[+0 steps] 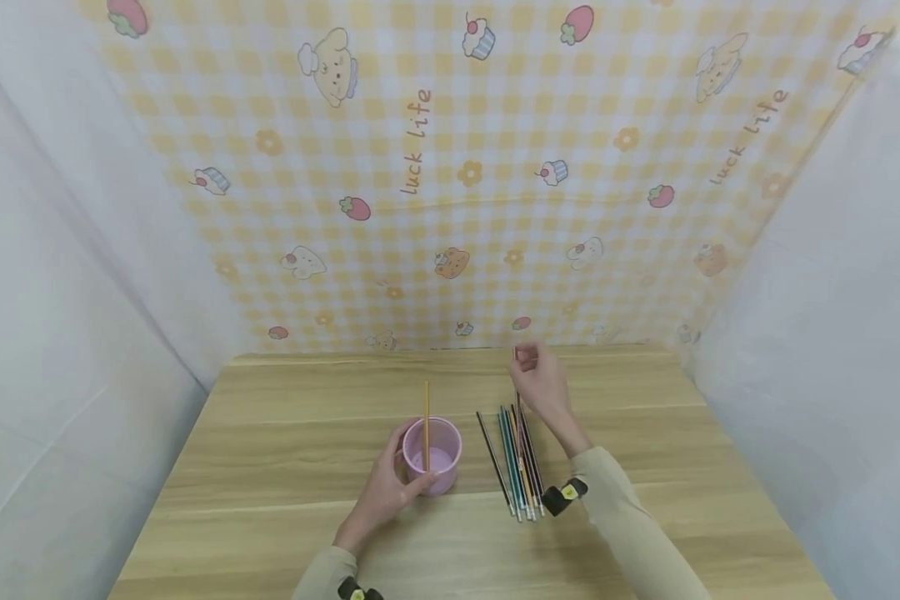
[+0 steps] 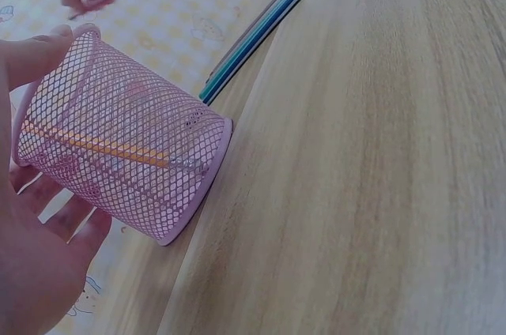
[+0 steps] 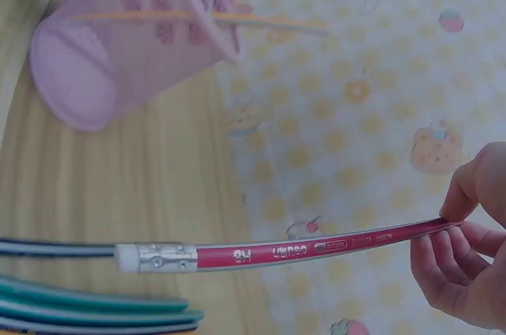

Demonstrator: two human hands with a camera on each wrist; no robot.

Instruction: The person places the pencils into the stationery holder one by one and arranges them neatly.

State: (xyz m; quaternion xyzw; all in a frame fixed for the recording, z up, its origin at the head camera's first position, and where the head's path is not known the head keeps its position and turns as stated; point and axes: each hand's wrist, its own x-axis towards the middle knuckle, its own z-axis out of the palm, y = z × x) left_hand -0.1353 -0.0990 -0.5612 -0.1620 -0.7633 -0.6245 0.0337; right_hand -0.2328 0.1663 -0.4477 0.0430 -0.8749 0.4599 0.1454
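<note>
A pink mesh pencil cup (image 1: pixel 444 482) stands upright on the table, and my left hand (image 1: pixel 390 482) grips it round its side, thumb near the rim. One orange pencil (image 2: pixel 126 149) leans inside the cup, its upper end sticking out above the rim. My right hand (image 1: pixel 543 383) pinches a red pencil (image 3: pixel 316 250) near one end; its white eraser and metal ferrule point away from the fingers. That pencil is held above a loose bundle of pencils (image 1: pixel 512 467), in teal, dark and yellow, lying to the right of the cup with their eraser ends toward me.
The wooden table (image 1: pixel 270 467) runs back to a yellow checked cloth (image 1: pixel 450 233) with cartoon prints. White sheets (image 1: pixel 817 333) hang at both sides. A single dark pencil (image 1: pixel 493 458) lies slightly apart at the bundle's left.
</note>
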